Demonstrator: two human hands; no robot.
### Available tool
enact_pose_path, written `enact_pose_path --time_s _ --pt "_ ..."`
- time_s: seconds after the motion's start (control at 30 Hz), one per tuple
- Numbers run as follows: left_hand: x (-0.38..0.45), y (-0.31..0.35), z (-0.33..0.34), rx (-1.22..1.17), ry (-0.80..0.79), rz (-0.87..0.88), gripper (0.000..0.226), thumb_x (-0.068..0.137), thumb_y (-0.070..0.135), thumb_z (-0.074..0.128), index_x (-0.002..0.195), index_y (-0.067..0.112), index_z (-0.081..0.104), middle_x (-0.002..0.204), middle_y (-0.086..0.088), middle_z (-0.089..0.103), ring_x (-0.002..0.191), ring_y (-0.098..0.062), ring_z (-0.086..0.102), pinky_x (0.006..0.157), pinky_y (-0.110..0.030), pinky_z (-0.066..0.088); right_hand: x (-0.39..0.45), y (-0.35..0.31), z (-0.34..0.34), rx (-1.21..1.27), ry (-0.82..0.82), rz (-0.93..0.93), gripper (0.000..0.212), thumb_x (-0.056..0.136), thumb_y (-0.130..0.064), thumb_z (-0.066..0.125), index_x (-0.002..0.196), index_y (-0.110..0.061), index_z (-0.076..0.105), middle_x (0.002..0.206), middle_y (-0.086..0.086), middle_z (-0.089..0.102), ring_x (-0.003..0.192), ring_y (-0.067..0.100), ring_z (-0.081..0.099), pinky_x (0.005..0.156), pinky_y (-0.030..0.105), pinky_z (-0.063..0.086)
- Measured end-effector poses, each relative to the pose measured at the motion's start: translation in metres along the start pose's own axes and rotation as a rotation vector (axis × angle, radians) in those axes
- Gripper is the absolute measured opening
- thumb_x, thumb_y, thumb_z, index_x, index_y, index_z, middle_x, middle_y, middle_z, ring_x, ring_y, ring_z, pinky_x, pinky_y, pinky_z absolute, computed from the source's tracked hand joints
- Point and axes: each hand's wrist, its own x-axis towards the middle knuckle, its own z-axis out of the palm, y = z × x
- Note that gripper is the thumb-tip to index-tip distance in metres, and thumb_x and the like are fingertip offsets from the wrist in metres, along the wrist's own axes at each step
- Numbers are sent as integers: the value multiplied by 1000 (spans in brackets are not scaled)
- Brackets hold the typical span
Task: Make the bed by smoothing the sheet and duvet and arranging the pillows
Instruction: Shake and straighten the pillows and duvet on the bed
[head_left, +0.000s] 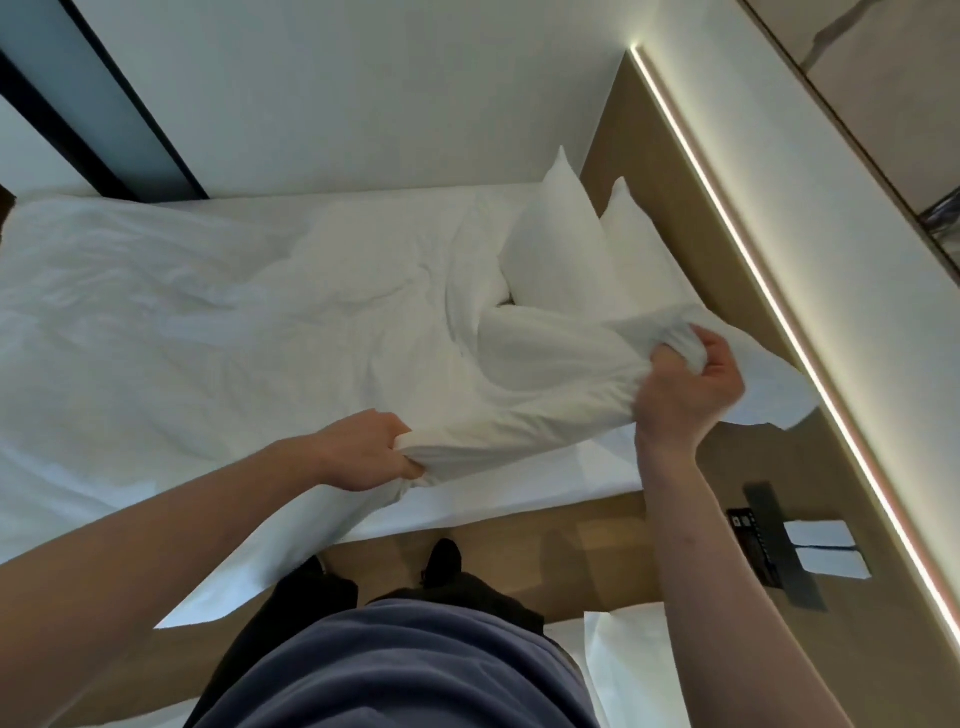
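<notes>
A white duvet lies rumpled across the bed. Both hands grip its near top edge, lifted off the white sheet. My left hand clutches a fold of the edge near the bed's front side. My right hand bunches the corner higher up, close to the headboard. Two white pillows stand against the headboard: one pillow upright and a second pillow behind it. The duvet's raised part hides the pillows' lower ends.
A wooden headboard with a lit strip runs along the right. A wall panel with switches sits beside my right arm. Another bed's white corner is at lower right. Wooden floor lies under my feet.
</notes>
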Motion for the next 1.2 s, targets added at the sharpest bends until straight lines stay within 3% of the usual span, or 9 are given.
enact_pose_path --time_s 0.23,0.43,0.5,0.6,0.73,0.9,0.97,1.07,1.2 --pt "4 -27 -3 315 -90 -30 12 85 32 61 92 37 52 97 10 65 85 -10 60 69 -28 42 -63 7 12 -86 -360 107 24 79 7 64 86 -15 71 74 -11 68 69 2 62 62 19 50" --pt "17 28 10 -1 42 150 122 52 75 80 152 40 20 136 21 44 117 -6 53 99 -33 47 -82 -6 39 -79 -614 158 13 80 -2 72 80 -14 65 72 -6 67 68 9 62 65 30 51" --pt "25 41 20 -108 193 173 109 57 71 75 148 33 29 127 16 56 108 -11 61 90 -33 51 -86 -10 44 -86 -697 145 14 80 -5 74 81 -16 66 76 -4 70 73 10 67 69 31 55" --pt "31 41 22 -196 467 189 40 75 34 53 111 27 67 89 7 73 79 -19 69 71 -42 57 -81 -10 43 -10 -773 138 17 83 -16 75 99 -16 68 94 1 73 90 14 69 79 32 57" --pt "28 17 0 -351 670 135 33 73 19 49 90 28 76 79 8 74 77 -18 71 63 -40 57 -59 7 27 196 -637 451 38 93 -36 72 126 -22 60 123 5 68 114 23 68 92 41 59" --pt "13 8 -17 -339 595 151 29 70 19 48 77 33 72 74 11 71 75 -16 67 63 -33 52 -31 44 23 358 -341 939 83 75 -68 77 141 -31 45 135 6 55 123 34 59 100 56 54" --pt "8 12 -14 -317 529 164 29 68 19 47 63 43 62 65 15 64 67 -12 62 59 -27 45 -19 48 37 437 -331 997 69 79 -56 81 133 -22 54 121 6 64 109 28 65 91 46 60" --pt "8 13 -11 -279 465 157 26 67 16 48 55 39 53 55 14 53 56 -7 49 56 -25 35 -3 30 62 396 -335 868 3 94 -13 64 91 -14 61 75 1 61 59 10 60 48 22 49" --pt "9 15 -13 -240 446 149 31 75 5 54 54 26 42 55 9 52 53 -9 44 54 -26 34 11 -30 79 526 -290 601 15 93 -3 55 85 -14 61 70 -1 64 67 15 62 57 24 53"
